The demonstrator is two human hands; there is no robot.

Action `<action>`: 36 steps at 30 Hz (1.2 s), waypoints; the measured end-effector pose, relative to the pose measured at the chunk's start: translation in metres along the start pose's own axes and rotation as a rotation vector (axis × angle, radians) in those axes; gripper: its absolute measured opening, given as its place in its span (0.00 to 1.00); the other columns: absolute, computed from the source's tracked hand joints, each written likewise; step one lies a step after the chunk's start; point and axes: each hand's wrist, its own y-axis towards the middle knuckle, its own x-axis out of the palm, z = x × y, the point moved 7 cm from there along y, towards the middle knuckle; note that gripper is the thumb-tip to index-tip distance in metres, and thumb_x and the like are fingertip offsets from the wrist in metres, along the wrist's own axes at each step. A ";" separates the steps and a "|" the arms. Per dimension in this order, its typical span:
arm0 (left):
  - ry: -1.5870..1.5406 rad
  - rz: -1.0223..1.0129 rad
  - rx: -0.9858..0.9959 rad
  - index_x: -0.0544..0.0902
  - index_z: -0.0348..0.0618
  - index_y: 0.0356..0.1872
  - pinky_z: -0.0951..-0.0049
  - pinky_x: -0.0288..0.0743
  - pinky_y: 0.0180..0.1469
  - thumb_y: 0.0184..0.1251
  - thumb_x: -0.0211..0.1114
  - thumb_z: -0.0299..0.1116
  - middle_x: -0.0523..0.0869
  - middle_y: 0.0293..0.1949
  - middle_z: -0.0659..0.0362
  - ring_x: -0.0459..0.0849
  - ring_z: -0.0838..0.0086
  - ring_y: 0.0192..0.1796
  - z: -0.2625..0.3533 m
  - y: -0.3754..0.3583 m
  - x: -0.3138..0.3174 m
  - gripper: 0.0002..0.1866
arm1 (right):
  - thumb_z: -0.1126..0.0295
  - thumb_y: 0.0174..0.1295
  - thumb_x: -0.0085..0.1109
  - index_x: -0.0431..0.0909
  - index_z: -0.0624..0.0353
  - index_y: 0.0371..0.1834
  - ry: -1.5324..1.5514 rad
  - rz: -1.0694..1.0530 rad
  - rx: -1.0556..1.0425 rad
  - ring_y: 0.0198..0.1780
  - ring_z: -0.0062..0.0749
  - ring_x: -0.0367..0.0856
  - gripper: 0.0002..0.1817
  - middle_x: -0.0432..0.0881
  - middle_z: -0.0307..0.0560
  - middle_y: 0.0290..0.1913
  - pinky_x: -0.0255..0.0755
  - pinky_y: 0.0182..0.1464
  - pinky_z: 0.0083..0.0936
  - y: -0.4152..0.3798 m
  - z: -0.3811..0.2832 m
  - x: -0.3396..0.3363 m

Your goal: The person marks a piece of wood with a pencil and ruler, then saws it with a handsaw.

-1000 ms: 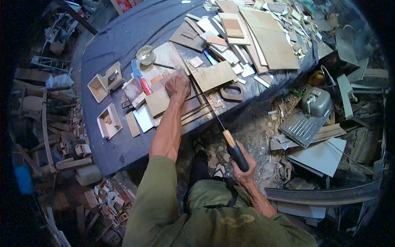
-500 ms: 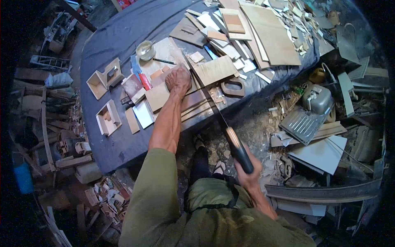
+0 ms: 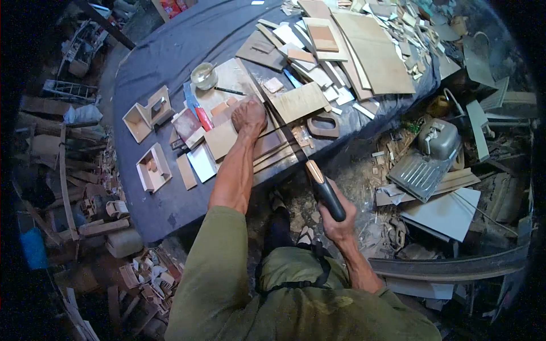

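From right hand [image 3: 340, 220], saw [image 3: 326, 196] diagonally forward-left

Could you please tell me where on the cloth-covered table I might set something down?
Bare cloth lies beyond the jar and the paired boxes, and nearer, below the single box. It is crowded around the left hand and across the piled boards at right.

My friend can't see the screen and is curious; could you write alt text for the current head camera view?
A person's right hand grips a black-handled handsaw slanting across a cloth-covered worktable, while the left hand, in a fist, rests on thin wooden board. Small open wooden boxes sit left; plywood offcuts lie heaped at upper right.
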 end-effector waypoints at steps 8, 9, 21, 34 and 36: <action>0.030 -0.090 0.002 0.90 0.37 0.34 0.51 0.83 0.42 0.78 0.43 0.43 0.90 0.38 0.42 0.90 0.49 0.41 0.002 0.003 0.008 0.27 | 0.81 0.56 0.62 0.74 0.60 0.69 -0.016 0.025 -0.146 0.34 0.23 0.81 0.33 0.87 0.50 0.41 0.76 0.39 0.24 -0.052 0.004 -0.023; -0.029 -0.109 -0.048 0.89 0.37 0.37 0.51 0.82 0.44 0.78 0.43 0.42 0.90 0.40 0.42 0.90 0.48 0.42 0.008 0.000 -0.007 0.26 | 0.81 0.56 0.62 0.74 0.60 0.69 -0.011 0.008 -0.094 0.36 0.24 0.81 0.32 0.87 0.49 0.41 0.76 0.42 0.25 -0.029 0.000 -0.011; -0.035 -0.094 -0.092 0.89 0.38 0.35 0.52 0.82 0.46 0.79 0.43 0.43 0.90 0.38 0.43 0.90 0.50 0.43 0.002 0.003 0.003 0.27 | 0.82 0.56 0.61 0.75 0.59 0.69 -0.007 0.006 -0.062 0.42 0.22 0.84 0.32 0.88 0.52 0.45 0.77 0.45 0.21 -0.003 0.004 -0.003; -0.012 -0.061 -0.042 0.89 0.38 0.37 0.51 0.82 0.43 0.75 0.46 0.39 0.89 0.40 0.41 0.90 0.48 0.44 0.002 -0.002 -0.003 0.23 | 0.81 0.54 0.61 0.75 0.57 0.69 0.081 -0.062 0.022 0.31 0.21 0.76 0.33 0.85 0.48 0.38 0.73 0.35 0.23 0.026 0.003 0.020; -0.017 -0.069 -0.037 0.88 0.38 0.39 0.51 0.82 0.43 0.76 0.45 0.40 0.89 0.39 0.41 0.90 0.48 0.43 0.004 0.004 0.001 0.23 | 0.81 0.53 0.62 0.75 0.56 0.69 -0.016 -0.003 -0.118 0.32 0.22 0.77 0.35 0.85 0.49 0.38 0.74 0.36 0.23 0.006 0.000 0.005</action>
